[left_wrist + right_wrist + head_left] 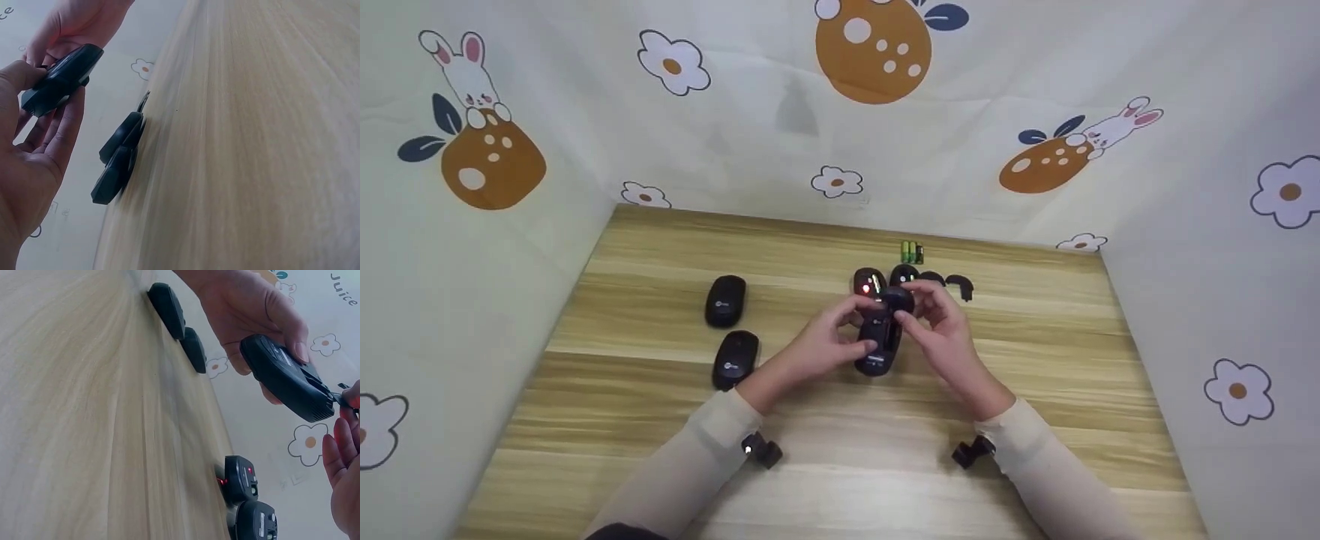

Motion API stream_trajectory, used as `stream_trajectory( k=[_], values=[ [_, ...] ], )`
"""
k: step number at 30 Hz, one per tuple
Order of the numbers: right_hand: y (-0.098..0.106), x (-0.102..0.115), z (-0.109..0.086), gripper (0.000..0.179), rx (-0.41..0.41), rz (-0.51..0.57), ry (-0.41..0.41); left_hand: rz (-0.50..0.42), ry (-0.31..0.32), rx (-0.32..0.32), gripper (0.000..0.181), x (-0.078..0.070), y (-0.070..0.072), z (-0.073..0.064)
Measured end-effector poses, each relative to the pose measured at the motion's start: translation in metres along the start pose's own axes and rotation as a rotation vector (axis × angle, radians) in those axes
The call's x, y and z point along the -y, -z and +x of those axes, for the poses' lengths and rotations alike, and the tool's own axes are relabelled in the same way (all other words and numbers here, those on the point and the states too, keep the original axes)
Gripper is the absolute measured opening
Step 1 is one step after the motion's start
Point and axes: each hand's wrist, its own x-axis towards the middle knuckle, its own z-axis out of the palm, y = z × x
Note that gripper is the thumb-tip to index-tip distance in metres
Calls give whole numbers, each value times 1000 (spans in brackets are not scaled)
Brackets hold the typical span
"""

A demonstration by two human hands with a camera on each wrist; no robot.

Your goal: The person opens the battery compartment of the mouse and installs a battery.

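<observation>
A black computer mouse [874, 358] is held above the table with its labelled underside up. My left hand [826, 341] grips it along its sides, with the thumb on the underside, as the right wrist view also shows the mouse [284, 379]. At the far end, my right hand [949, 345] pinches a curved black battery cover [900, 298] between thumb and fingers. In the right wrist view, the cover [340, 398] sits right at the mouse's end; whether it still touches is hard to tell. An open slot shows in the underside.
Two black mice [726, 301] stand upright on the table [660, 442] at left. Behind the hands lie two overturned mice [868, 280], one with a red light. Close by are two loose curved covers [960, 287] and several green batteries [910, 252]. Patterned cloth walls [750, 150] enclose the table.
</observation>
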Motion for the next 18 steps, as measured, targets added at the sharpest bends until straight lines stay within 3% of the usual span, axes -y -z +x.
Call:
stream_trajectory(
  k=[10, 18],
  values=[
    [20, -2, 6, 37, -64, 22, -45, 11, 13, -13, 56, 1, 2, 0],
    [37, -4, 8, 36, -84, 10, -74, -6, 70, -17, 57, -1, 3, -1]
  ],
)
